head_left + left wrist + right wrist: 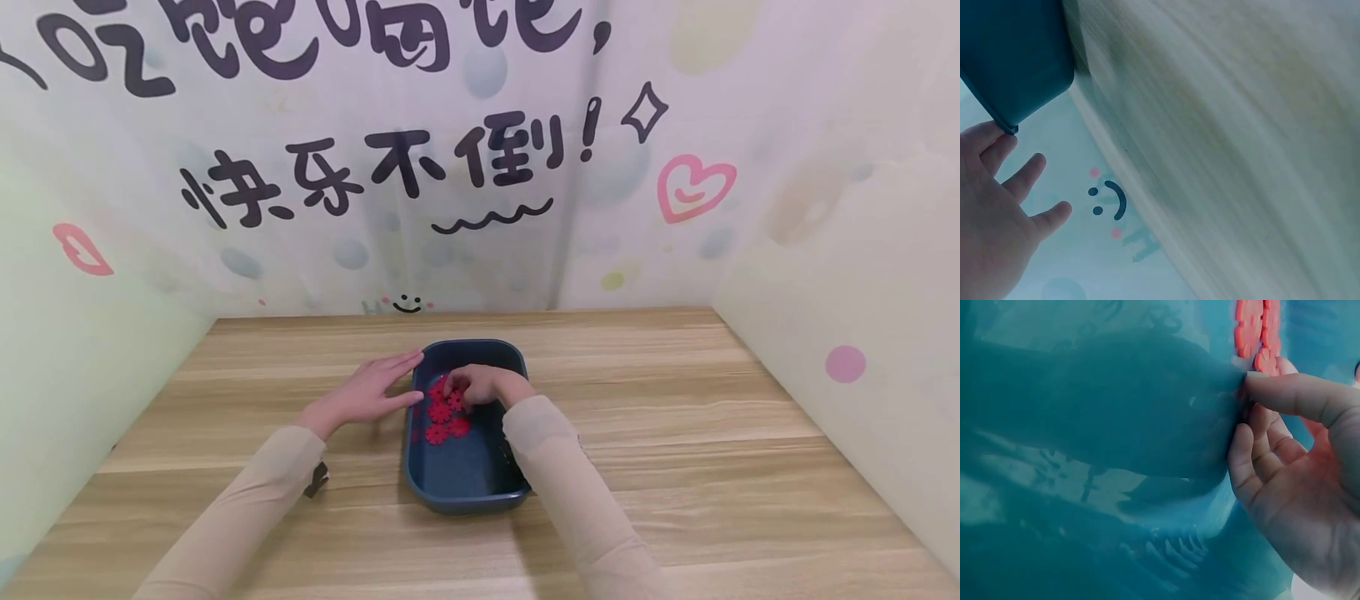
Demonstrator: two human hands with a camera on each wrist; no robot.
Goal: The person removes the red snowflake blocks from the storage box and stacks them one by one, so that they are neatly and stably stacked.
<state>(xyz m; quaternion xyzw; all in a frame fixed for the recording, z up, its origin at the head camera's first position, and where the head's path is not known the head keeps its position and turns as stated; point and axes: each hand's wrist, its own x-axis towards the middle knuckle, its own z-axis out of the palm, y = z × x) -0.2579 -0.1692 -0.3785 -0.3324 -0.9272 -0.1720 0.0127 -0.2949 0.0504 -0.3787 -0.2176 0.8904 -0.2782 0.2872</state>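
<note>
Several red notched plastic discs, shaped like small gears or flowers, lie along the left side inside a deep dark-blue rectangular bin. My right hand reaches into the bin over them with its fingers bent. Seen from the right wrist, that hand brings thumb and fingertips together at a red disc, which they mostly hide; more red discs lie just beyond. My left hand rests at the bin's left rim with fingers extended. In the left wrist view its fingertips touch the bin's rim.
The bin stands on a wood-grain table. A printed white backdrop rises at the table's far edge, with pale side panels left and right. A small dark object shows at the left cuff.
</note>
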